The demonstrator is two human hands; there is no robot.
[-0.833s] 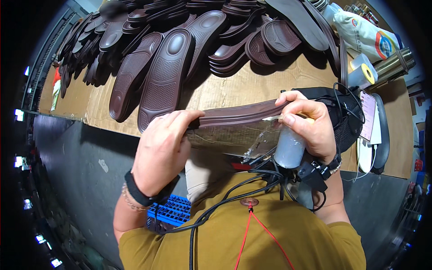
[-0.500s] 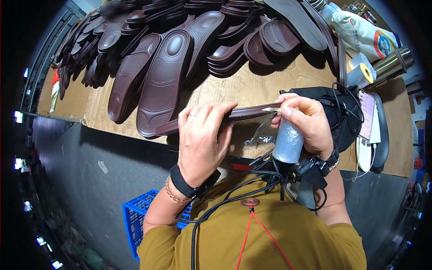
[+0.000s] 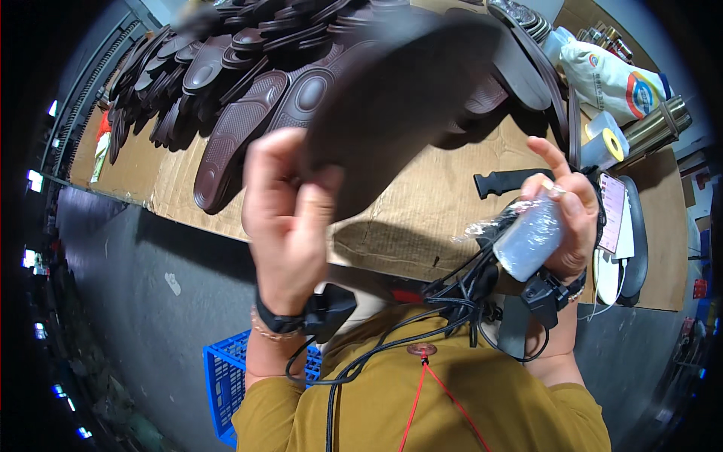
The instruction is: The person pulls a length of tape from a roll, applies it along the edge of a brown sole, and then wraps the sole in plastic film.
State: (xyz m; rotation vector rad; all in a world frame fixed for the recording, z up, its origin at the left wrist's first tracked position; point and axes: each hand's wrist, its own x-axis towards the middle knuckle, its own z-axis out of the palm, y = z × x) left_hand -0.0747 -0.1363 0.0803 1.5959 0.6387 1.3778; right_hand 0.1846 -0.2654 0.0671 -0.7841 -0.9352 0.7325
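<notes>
My left hand (image 3: pixel 290 215) grips a dark brown insole (image 3: pixel 399 113) by its near end, thumb on top. The insole is lifted and tilted over the table, its far end blurred by motion. Off to the right, my right hand (image 3: pixel 568 207) has its index finger raised and the other fingers curled over a pale cylinder wrapped in clear film (image 3: pixel 531 237). Loose film trails from the cylinder's left side. A small pale tip shows at the fingers, too little to name. More brown insoles (image 3: pixel 241 139) lie beyond my left hand.
Heaped insoles (image 3: pixel 203 68) fill the far side of the cardboard-covered table (image 3: pixel 407 233). At the right are a phone (image 3: pixel 614 215), a white bag (image 3: pixel 610 75), a yellow-ended roll (image 3: pixel 614 145) and a black strap buckle (image 3: pixel 493 183). Cables cross my front; a blue crate (image 3: pixel 226 384) stands below left.
My left hand has swung the insole up and away, turning its broad face into view. My right hand has moved right with the cylinder, off the insole's edge, and its index finger has lifted.
</notes>
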